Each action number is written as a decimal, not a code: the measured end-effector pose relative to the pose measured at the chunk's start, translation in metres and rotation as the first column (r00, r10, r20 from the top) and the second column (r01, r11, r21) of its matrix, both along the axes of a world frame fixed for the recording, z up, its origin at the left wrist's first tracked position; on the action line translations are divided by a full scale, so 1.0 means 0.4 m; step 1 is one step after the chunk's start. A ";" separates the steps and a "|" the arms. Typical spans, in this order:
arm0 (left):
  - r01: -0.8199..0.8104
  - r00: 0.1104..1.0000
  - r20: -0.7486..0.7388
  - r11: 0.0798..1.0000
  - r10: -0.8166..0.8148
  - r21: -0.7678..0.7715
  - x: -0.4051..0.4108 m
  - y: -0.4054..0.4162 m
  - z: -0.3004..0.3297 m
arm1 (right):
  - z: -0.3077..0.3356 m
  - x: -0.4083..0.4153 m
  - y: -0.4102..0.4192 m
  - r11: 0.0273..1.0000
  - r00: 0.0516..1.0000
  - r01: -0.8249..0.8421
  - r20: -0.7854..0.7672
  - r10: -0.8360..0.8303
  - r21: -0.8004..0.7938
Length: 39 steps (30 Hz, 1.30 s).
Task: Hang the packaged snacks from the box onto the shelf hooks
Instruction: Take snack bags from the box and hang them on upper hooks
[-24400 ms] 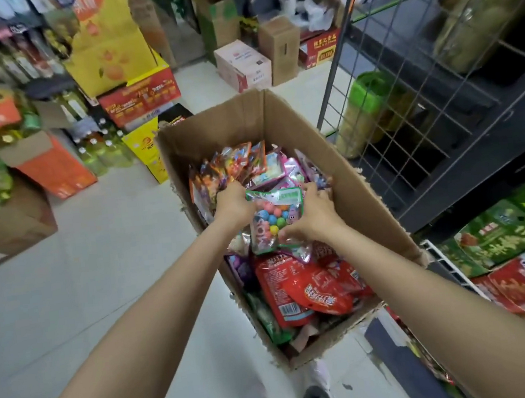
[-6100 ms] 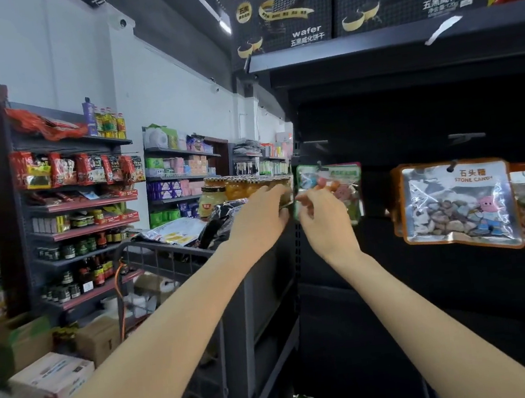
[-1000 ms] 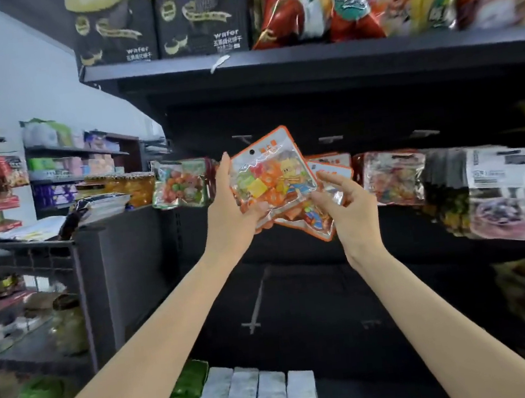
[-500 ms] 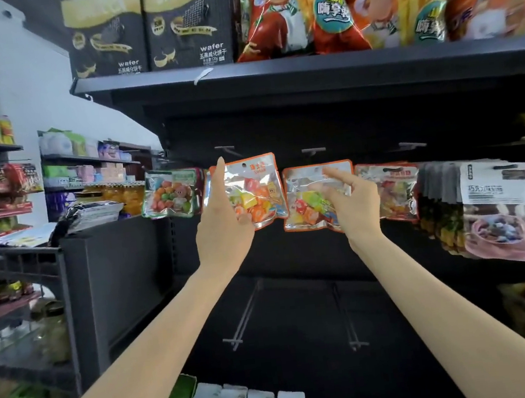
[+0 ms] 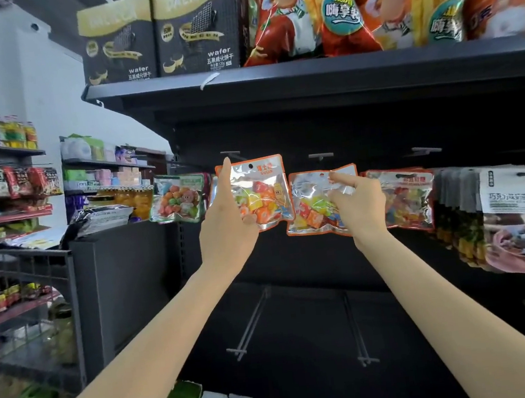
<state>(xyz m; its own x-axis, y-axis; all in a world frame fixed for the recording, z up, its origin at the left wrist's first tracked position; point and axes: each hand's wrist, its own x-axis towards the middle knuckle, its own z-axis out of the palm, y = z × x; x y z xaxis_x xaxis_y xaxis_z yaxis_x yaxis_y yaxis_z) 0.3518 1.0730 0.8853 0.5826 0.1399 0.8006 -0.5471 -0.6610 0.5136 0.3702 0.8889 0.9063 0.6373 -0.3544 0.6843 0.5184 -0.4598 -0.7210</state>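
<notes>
Two bare arms reach up toward a dark shelf unit. The left hand (image 5: 226, 225) holds an orange-edged candy packet (image 5: 262, 192) upright, fingers curled round its lower edge, forefinger straight up its side. The right hand (image 5: 358, 207) grips a second candy packet (image 5: 312, 206) just beside it. Behind them, empty hooks (image 5: 320, 157) jut out; more packets hang either side. The box is out of sight.
</notes>
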 end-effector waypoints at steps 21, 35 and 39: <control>0.046 0.999 -0.012 0.999 -0.046 -0.014 0.021 0.017 0.012 | 0.033 0.020 -0.010 0.981 0.997 0.055 -0.045 -0.064 -0.186; 0.130 0.987 -0.094 0.991 -0.132 -0.023 -0.001 -0.001 0.024 | -0.024 0.162 -0.008 0.888 0.960 0.171 -0.131 -0.248 -0.427; 0.169 0.979 -0.117 0.986 -0.167 0.004 -0.002 -0.008 0.018 | -0.027 0.185 -0.001 0.774 0.865 0.172 -0.283 -0.415 -0.610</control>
<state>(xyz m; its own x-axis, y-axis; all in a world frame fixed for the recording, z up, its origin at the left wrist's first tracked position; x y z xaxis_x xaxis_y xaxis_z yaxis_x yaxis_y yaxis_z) 0.3511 1.0700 0.8923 0.6855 0.0216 0.7278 -0.5886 -0.5719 0.5714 0.4443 0.8885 0.8955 0.8130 -0.2113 0.5425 0.0289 -0.9160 -0.4000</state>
